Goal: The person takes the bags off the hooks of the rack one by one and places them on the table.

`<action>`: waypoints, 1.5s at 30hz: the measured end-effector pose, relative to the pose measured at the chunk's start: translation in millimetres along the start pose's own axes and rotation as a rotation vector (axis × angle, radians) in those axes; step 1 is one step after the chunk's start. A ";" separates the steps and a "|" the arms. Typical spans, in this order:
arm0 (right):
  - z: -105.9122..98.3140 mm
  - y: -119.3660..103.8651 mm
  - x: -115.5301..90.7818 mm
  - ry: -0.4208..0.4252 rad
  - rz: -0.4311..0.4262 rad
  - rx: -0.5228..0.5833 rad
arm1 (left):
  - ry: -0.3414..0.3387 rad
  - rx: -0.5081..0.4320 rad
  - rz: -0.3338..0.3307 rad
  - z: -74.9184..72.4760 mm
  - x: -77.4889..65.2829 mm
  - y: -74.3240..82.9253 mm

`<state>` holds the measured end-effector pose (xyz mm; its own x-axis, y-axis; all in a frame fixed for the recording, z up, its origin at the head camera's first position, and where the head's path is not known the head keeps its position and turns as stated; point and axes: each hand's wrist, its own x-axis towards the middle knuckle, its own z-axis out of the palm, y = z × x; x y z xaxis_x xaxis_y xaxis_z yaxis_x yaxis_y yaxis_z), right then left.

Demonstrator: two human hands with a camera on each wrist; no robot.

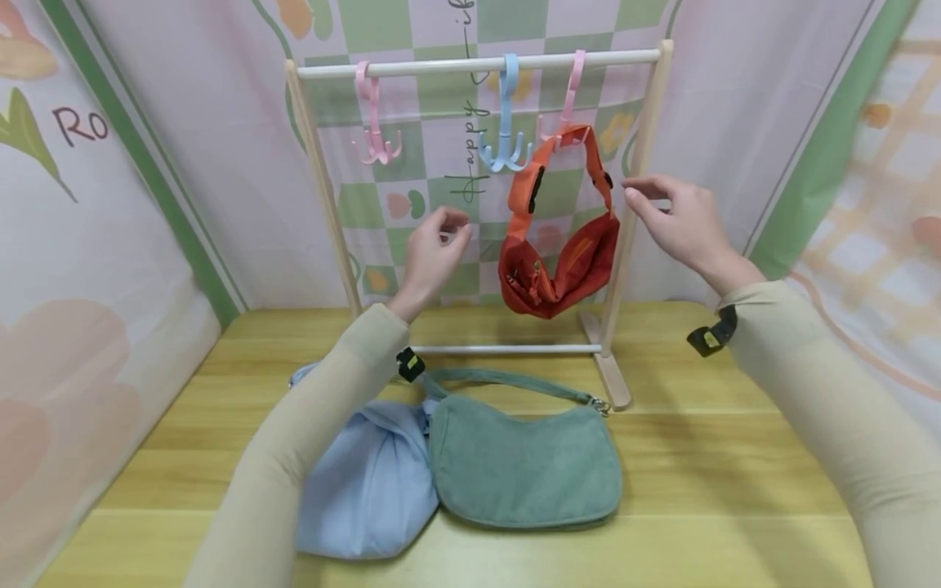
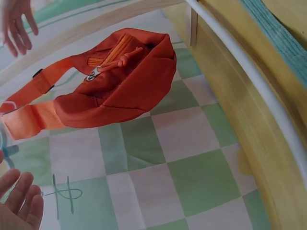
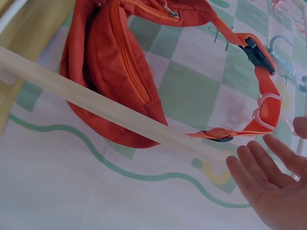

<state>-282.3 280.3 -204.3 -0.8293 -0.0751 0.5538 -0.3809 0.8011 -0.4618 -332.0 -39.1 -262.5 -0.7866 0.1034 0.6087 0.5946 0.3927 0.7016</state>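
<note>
An orange-red waist bag hangs by its strap from the right pink hook on the rack. Left of the bag, my left hand is raised with relaxed, slightly bent fingers and holds nothing. My right hand is just right of the rack's right post, also empty; the right wrist view shows its fingers loosely extended near the strap. On the table below lie a green shoulder bag and a light blue bag, the blue one partly hidden by my left forearm.
The rack has a white top rail, wooden posts and a white lower bar. A second pink hook and a blue hook hang from the rail with nothing on them. Printed cloth stands behind and at both sides of the wooden table.
</note>
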 end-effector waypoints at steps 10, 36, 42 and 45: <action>-0.8 -2.9 14.1 -0.007 -0.035 0.019 | -0.006 -0.011 0.020 -0.4 9.1 2.7; -12.1 -13.3 52.1 -0.021 -0.162 -0.012 | -0.110 0.020 -0.083 6.2 22.9 3.9; -16.0 -16.4 58.6 -0.021 -0.152 -0.015 | -0.116 0.014 -0.086 11.8 23.1 2.1; -17.9 -17.6 60.9 -0.017 -0.149 -0.021 | -0.121 0.006 -0.082 14.5 22.9 2.0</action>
<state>-318.8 272.2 -150.0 -0.7714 -0.2038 0.6028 -0.4913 0.7929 -0.3606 -351.3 -22.7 -252.5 -0.8471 0.1796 0.5002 0.5267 0.4099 0.7447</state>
